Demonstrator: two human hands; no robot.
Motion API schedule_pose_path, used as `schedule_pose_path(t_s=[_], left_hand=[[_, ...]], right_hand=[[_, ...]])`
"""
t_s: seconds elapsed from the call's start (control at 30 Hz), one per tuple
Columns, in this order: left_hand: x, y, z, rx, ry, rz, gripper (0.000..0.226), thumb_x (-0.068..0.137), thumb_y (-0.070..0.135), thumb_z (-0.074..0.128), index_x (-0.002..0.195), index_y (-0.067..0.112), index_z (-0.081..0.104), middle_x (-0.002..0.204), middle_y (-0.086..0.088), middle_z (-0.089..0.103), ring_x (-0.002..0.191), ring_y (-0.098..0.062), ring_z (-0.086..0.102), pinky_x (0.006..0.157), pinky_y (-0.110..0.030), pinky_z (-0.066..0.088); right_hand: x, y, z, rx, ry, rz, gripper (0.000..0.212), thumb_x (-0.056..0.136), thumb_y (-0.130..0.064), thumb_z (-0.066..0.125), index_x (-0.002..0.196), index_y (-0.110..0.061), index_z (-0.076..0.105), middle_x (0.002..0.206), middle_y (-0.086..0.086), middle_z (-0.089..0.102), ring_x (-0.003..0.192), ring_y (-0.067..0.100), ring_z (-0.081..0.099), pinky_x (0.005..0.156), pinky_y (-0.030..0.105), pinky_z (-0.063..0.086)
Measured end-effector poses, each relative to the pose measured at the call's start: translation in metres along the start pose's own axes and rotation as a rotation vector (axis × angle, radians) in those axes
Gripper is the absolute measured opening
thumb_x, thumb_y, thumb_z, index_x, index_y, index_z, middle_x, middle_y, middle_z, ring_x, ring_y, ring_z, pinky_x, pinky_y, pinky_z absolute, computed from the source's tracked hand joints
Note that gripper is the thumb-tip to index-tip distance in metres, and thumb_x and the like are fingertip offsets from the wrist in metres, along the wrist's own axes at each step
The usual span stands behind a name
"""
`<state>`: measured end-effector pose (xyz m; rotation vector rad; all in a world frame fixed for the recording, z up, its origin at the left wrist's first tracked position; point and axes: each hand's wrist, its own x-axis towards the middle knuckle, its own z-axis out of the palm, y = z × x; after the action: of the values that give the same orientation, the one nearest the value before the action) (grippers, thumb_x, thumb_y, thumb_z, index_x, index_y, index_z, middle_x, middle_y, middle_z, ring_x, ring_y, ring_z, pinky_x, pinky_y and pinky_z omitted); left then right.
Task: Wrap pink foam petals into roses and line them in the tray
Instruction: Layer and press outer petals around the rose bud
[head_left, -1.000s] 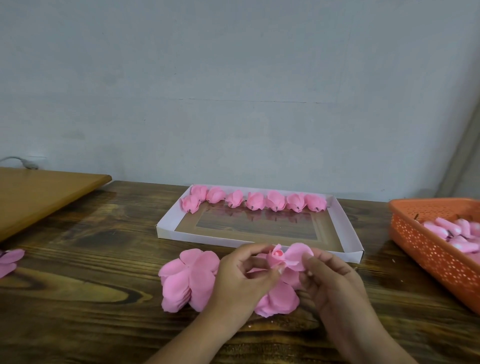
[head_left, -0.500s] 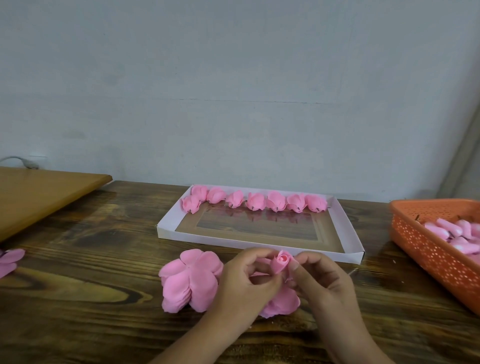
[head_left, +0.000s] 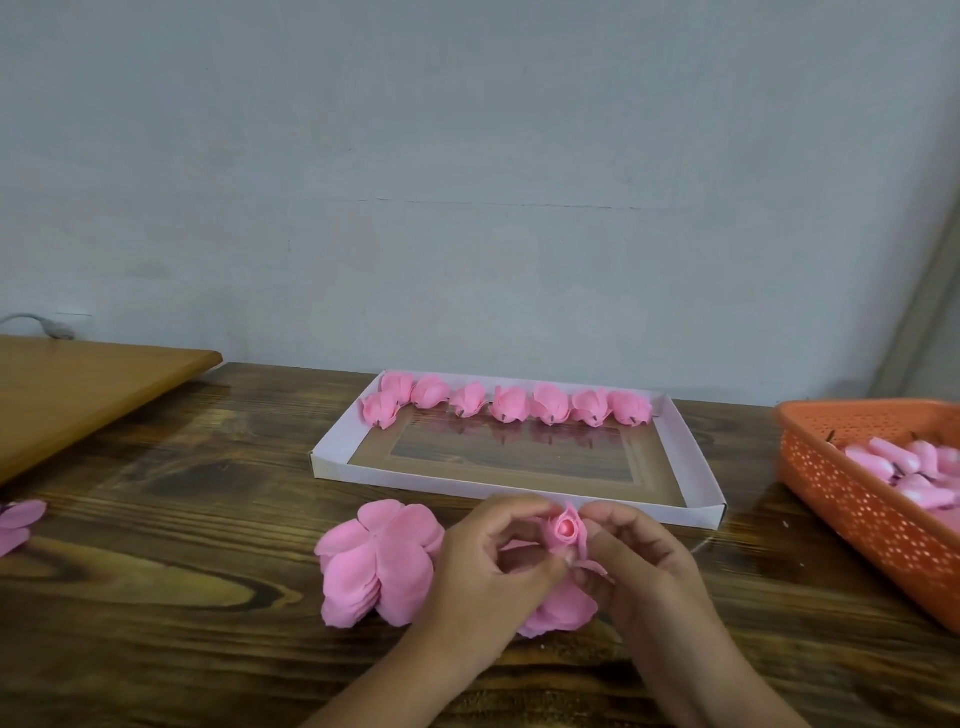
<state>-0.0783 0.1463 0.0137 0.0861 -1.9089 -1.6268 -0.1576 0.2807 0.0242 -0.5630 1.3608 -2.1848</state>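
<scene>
Head view: white tray (head_left: 693, 467) holding eight roses (head_left: 511, 404) along its far wall. Nearside of tray, left hand (head_left: 488, 571) and right hand (head_left: 644, 566) are pinching a half-wrapped rose (head_left: 565, 530). Right of tray, orange basket (head_left: 852, 499) holding pink pieces (head_left: 904, 462).

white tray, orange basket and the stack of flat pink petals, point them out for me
white tray (head_left: 332, 451), head view, bare left wall
orange basket (head_left: 857, 512), head view, perforated front wall
stack of flat pink petals (head_left: 379, 566), head view, top petal's middle

Tray (head_left: 332, 457) sits centre on the counter (head_left: 156, 519); finished roses (head_left: 509, 405) line its far wall. Petal stack (head_left: 374, 566) lies before the tray, left of both hands. Basket (head_left: 852, 499) stands right
</scene>
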Motion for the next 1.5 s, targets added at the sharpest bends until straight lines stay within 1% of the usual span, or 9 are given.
schedule_pose_path(t_s=[0.23, 0.33, 0.47, 0.63, 0.77, 0.9, 1.03, 1.37, 1.5], left_hand=[[-0.002, 0.006, 0.000, -0.017, 0.016, 0.055, 0.031, 0.078, 0.031, 0.082, 0.108, 0.037, 0.077, 0.107, 0.005, 0.077, 0.101, -0.015, 0.072, 0.084, -0.026, 0.059], [-0.003, 0.004, -0.001, 0.023, 0.039, 0.054, 0.032, 0.080, 0.021, 0.085, 0.106, 0.037, 0.079, 0.106, 0.006, 0.076, 0.102, -0.015, 0.070, 0.084, -0.028, 0.057], [-0.003, 0.004, 0.000, 0.026, 0.024, 0.077, 0.031, 0.080, 0.020, 0.084, 0.109, 0.026, 0.079, 0.108, 0.001, 0.076, 0.106, -0.023, 0.069, 0.091, -0.041, 0.057], [-0.002, 0.004, -0.002, 0.080, 0.030, 0.131, 0.036, 0.077, 0.014, 0.087, 0.108, 0.031, 0.079, 0.111, 0.007, 0.074, 0.112, -0.018, 0.066, 0.092, -0.025, 0.054], [0.000, 0.007, -0.001, 0.096, 0.046, 0.123, 0.031, 0.072, 0.039, 0.083, 0.103, 0.041, 0.077, 0.107, 0.011, 0.067, 0.104, -0.015, 0.065, 0.084, -0.020, 0.053], [-0.002, 0.009, 0.000, 0.073, -0.034, 0.108, 0.034, 0.078, 0.041, 0.081, 0.110, 0.040, 0.074, 0.109, 0.005, 0.068, 0.102, -0.023, 0.067, 0.082, -0.029, 0.057], [-0.003, 0.009, 0.000, 0.056, -0.068, 0.058, 0.043, 0.075, 0.047, 0.085, 0.114, 0.037, 0.072, 0.113, 0.007, 0.067, 0.104, -0.018, 0.068, 0.079, -0.024, 0.055], [-0.002, 0.013, 0.000, 0.042, -0.019, 0.034, 0.022, 0.089, 0.048, 0.064, 0.110, 0.044, 0.072, 0.112, 0.014, 0.070, 0.108, -0.007, 0.067, 0.082, -0.014, 0.052], [-0.001, 0.010, -0.002, 0.005, -0.012, -0.010, 0.032, 0.084, 0.047, 0.063, 0.109, 0.031, 0.075, 0.110, 0.011, 0.072, 0.108, -0.008, 0.068, 0.085, -0.015, 0.052]], right_hand=[[0.001, -0.001, -0.001, 0.175, -0.158, 0.145, 0.038, 0.079, -0.009, 0.076, 0.115, 0.000, 0.067, 0.115, 0.027, 0.068, 0.104, 0.034, 0.067, 0.086, 0.036, 0.059], [0.000, -0.003, 0.001, 0.234, -0.195, 0.196, 0.049, 0.072, -0.017, 0.077, 0.118, -0.003, 0.068, 0.116, 0.023, 0.068, 0.106, 0.033, 0.066, 0.091, 0.036, 0.058], [-0.001, -0.004, 0.001, 0.326, -0.192, 0.216, 0.044, 0.071, 0.000, 0.077, 0.115, -0.003, 0.070, 0.107, 0.021, 0.072, 0.095, 0.030, 0.072, 0.078, 0.033, 0.061], [-0.002, -0.006, 0.001, 0.328, -0.193, 0.191, 0.038, 0.072, 0.000, 0.077, 0.109, -0.003, 0.073, 0.099, 0.018, 0.074, 0.085, 0.024, 0.074, 0.072, 0.030, 0.061], [-0.002, -0.004, 0.001, 0.322, -0.195, 0.147, 0.027, 0.080, 0.000, 0.066, 0.106, -0.001, 0.074, 0.099, 0.021, 0.073, 0.081, 0.023, 0.074, 0.072, 0.028, 0.061], [-0.002, -0.005, 0.004, 0.244, -0.154, 0.117, 0.037, 0.080, -0.007, 0.067, 0.115, 0.005, 0.066, 0.113, 0.033, 0.066, 0.099, 0.042, 0.069, 0.078, 0.047, 0.061], [-0.003, -0.004, 0.006, 0.180, -0.095, 0.099, 0.030, 0.077, -0.005, 0.069, 0.106, 0.000, 0.070, 0.107, 0.032, 0.069, 0.094, 0.049, 0.070, 0.066, 0.053, 0.059], [0.002, 0.002, 0.001, 0.246, -0.114, 0.087, 0.038, 0.082, -0.009, 0.068, 0.116, 0.006, 0.065, 0.120, 0.030, 0.066, 0.111, 0.039, 0.066, 0.093, 0.042, 0.057], [0.001, 0.000, 0.001, 0.291, -0.121, 0.108, 0.045, 0.078, -0.013, 0.071, 0.119, 0.007, 0.064, 0.121, 0.028, 0.066, 0.102, 0.029, 0.071, 0.080, 0.028, 0.060]])
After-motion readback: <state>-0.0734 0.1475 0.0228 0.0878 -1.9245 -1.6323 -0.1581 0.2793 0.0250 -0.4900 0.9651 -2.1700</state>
